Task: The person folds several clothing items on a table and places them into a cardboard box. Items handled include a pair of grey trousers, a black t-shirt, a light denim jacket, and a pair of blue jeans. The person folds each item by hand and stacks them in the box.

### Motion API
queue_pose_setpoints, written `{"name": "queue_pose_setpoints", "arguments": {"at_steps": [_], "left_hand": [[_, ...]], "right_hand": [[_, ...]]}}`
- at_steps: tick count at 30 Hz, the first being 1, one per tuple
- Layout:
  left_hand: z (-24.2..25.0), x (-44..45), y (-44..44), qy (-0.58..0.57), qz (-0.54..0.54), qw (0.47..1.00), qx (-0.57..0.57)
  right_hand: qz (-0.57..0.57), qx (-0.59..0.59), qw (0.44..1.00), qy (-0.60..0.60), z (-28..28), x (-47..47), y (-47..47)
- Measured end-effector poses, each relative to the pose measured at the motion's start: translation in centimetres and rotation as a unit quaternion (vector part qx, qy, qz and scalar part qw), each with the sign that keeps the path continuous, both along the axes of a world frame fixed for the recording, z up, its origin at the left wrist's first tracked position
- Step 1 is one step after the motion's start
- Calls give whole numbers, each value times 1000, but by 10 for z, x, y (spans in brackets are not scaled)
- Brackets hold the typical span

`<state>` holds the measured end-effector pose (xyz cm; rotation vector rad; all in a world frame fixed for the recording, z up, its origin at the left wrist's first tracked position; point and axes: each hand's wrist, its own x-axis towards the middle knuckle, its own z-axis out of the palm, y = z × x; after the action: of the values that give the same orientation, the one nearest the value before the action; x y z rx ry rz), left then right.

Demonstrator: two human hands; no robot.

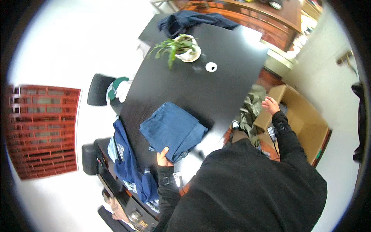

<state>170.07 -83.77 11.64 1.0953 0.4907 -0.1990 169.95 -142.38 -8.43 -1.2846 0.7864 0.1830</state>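
Folded blue denim jeans [172, 127] lie in a flat stack on the dark table [185, 84]. At their near edge my left hand [164, 159] grips the cloth, its thumb on top and its other fingers hidden beneath. My right hand [271, 105] is off to the right, past the table's edge, with nothing seen in it and its fingers loosely apart. Below that hand is an open cardboard box [307, 121], and an olive-green garment [252, 107] hangs or lies between box and table.
A potted plant [185, 47] on a saucer and a white round object [211, 67] stand farther up the table. Dark blue clothing [197, 20] drapes over the far end. A navy garment [127, 156] hangs along the left side, near a black chair [100, 90] holding clothes.
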Motion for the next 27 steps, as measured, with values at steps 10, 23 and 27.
{"name": "queue_pose_setpoints", "arguments": {"at_steps": [10, 23, 27], "left_hand": [[5, -54, 14, -67, -143, 987, -29], [14, -153, -83, -53, -380, 918, -98], [9, -166, -139, -48, -394, 912, -104]], "right_hand": [[-261, 27, 952, 155, -86, -324, 51], [-355, 40, 874, 331, -53, -705, 161], [-369, 31, 883, 289, -54, -719, 137]]}}
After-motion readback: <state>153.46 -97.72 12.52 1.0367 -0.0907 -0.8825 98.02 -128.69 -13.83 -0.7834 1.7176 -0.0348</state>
